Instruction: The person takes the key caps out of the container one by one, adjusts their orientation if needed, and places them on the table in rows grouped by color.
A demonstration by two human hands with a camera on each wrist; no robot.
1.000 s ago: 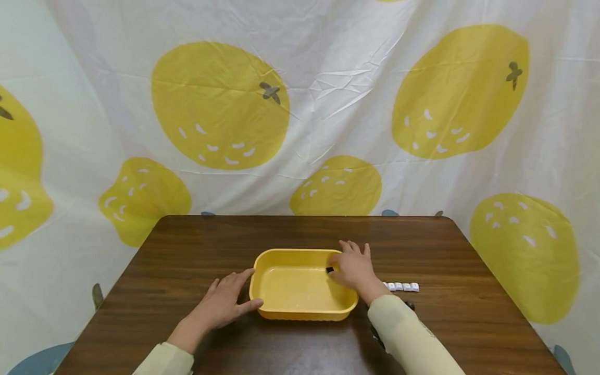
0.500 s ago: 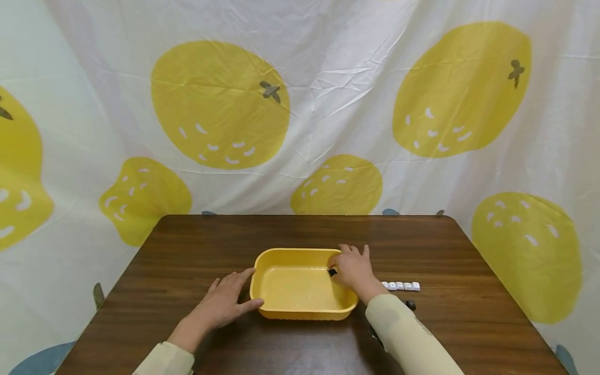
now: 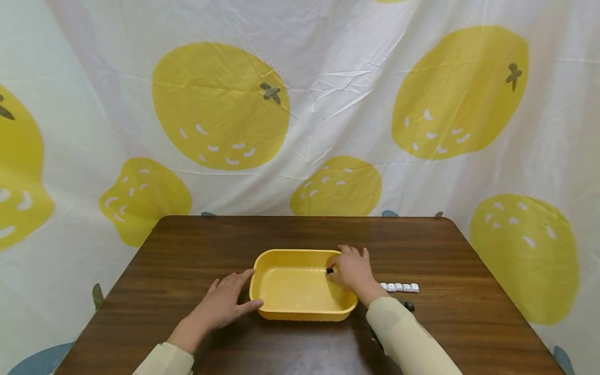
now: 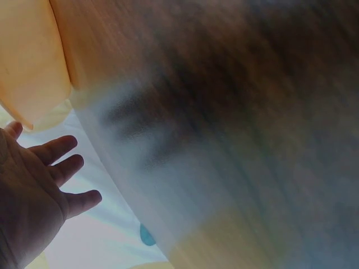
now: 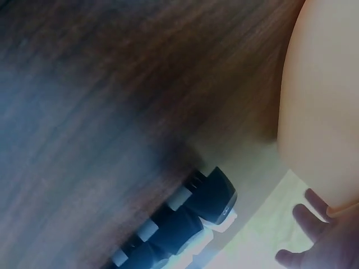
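A yellow plastic basin [image 3: 300, 289] sits on the table between both hands. My left hand [image 3: 222, 302] steadies its left end, thumb over the near corner of the rim and index fingertip at the side; the left wrist view shows the other fingers spread. My right hand [image 3: 353, 268] reaches over the right end, pinching a small black keycap [image 3: 330, 271] between thumb and index finger inside the basin. Its remaining fingers stretch past the rim. In the right wrist view this hand [image 5: 328, 241] is mostly cut off, and the basin wall hides the pinch.
A row of white keycaps [image 3: 400, 287] lies right of the basin, partly behind the right forearm. Black keycaps [image 5: 210, 196] stand in a line beside them, mostly covered by the sleeve [image 3: 408, 333] in the head view. A lemon-print cloth [image 3: 262, 192] hangs behind the brown table [image 3: 225, 234].
The black keycap has shifted and turned slightly between the right fingertips. Left hand and basin have stayed in place.
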